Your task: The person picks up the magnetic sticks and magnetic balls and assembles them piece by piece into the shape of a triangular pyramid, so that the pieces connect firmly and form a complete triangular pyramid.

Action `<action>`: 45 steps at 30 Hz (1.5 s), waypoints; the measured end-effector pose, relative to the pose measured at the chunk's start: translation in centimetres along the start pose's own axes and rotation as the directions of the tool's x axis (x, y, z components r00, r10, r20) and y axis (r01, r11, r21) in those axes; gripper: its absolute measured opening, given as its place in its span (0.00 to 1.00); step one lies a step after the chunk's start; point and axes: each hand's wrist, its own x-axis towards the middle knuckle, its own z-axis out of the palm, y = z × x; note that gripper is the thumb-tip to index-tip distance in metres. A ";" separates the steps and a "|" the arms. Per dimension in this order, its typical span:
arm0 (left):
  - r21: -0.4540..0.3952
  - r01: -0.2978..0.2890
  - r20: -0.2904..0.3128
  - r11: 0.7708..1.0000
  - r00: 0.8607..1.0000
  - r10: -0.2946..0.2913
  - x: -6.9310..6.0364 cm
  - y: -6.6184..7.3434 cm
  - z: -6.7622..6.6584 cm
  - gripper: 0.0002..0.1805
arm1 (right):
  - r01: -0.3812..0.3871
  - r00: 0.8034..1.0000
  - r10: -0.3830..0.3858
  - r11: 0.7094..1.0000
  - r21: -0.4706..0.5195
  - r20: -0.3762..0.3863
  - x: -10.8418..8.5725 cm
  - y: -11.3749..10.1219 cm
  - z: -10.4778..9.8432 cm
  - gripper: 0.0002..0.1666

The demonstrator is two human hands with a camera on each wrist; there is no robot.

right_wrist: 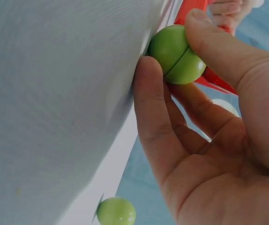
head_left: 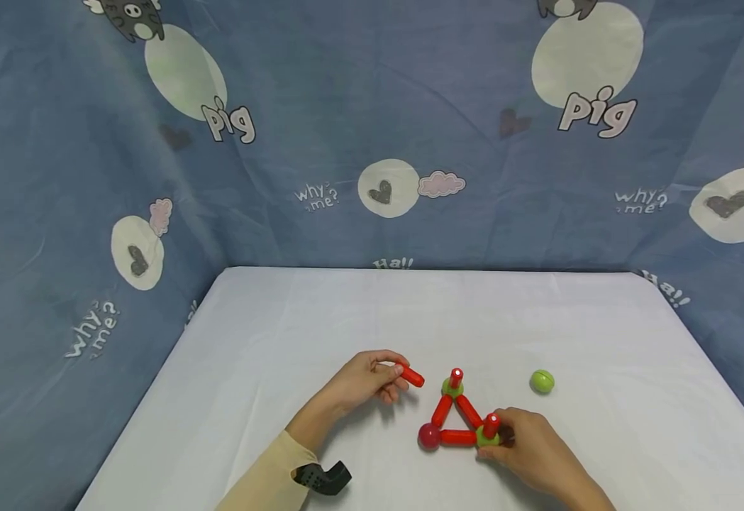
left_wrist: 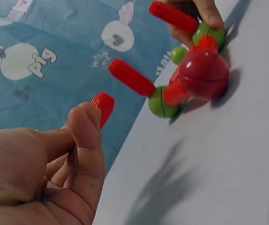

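A triangle of red rods [head_left: 458,438] lies on the white table, joined at its corners by one dark red ball [head_left: 429,436] and two green balls. From the far green ball [head_left: 452,387] and the near right green ball [right_wrist: 176,54] a red rod stands up. My right hand [head_left: 531,447] grips the near right green ball between thumb and fingers. Left of the triangle, my left hand [head_left: 372,380] pinches a loose red rod [head_left: 412,375] between thumb and forefinger, above the table and apart from the triangle.
A loose green ball [head_left: 542,381] sits on the white table [head_left: 295,319], right of the triangle and beyond my right hand. Blue printed cloth [head_left: 320,128] hangs behind the table and along its left side. A black band [head_left: 323,478] is on the left wrist.
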 end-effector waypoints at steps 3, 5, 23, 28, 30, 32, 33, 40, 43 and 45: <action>0.006 -0.004 0.002 1.000 1.000 0.004 -0.7 0.2 0.2 0.15 | 0.008 1.000 -0.008 1.000 0.003 0.001 0.0 0.1 0.0 0.17; 0.012 -0.010 0.006 1.000 1.000 0.010 -1.1 0.3 0.4 0.15 | 0.007 1.000 -0.007 1.000 0.004 0.002 0.0 0.1 0.0 0.17; 0.249 -0.104 0.008 0.963 0.994 0.105 -4.1 1.8 2.5 0.12 | -0.035 0.999 0.035 0.999 -0.004 0.003 0.3 -0.1 0.1 0.19; 0.324 -0.123 0.017 0.938 0.992 0.125 -4.3 2.1 3.0 0.09 | -0.033 0.999 0.033 0.999 0.012 0.007 0.3 -0.1 0.1 0.18; 0.347 -0.135 0.024 0.928 0.991 0.135 -4.4 2.1 3.2 0.08 | -0.029 1.000 0.029 0.999 0.017 0.008 0.3 -0.1 0.1 0.18; 0.364 -0.144 0.033 0.920 0.989 0.141 -4.4 2.0 3.4 0.08 | -0.021 1.000 0.021 1.000 0.019 0.006 0.3 0.0 0.1 0.18; 0.371 -0.147 0.037 0.917 0.989 0.144 -4.4 2.0 3.5 0.08 | -0.016 1.000 0.016 1.000 0.017 0.005 0.2 0.0 0.1 0.19; 0.398 -0.161 0.048 0.903 0.987 0.155 -4.4 1.8 3.8 0.09 | 0.003 1.000 -0.003 1.000 0.010 0.003 0.2 0.2 0.1 0.19; 0.413 -0.169 0.051 0.895 0.985 0.163 -4.5 1.8 3.9 0.08 | 0.004 1.000 -0.004 1.000 0.015 0.003 0.2 0.2 0.1 0.18; 0.431 -0.176 0.051 0.885 0.984 0.170 -4.6 1.8 3.9 0.08 | 0.006 1.000 -0.006 1.000 0.019 0.005 0.2 0.2 0.0 0.18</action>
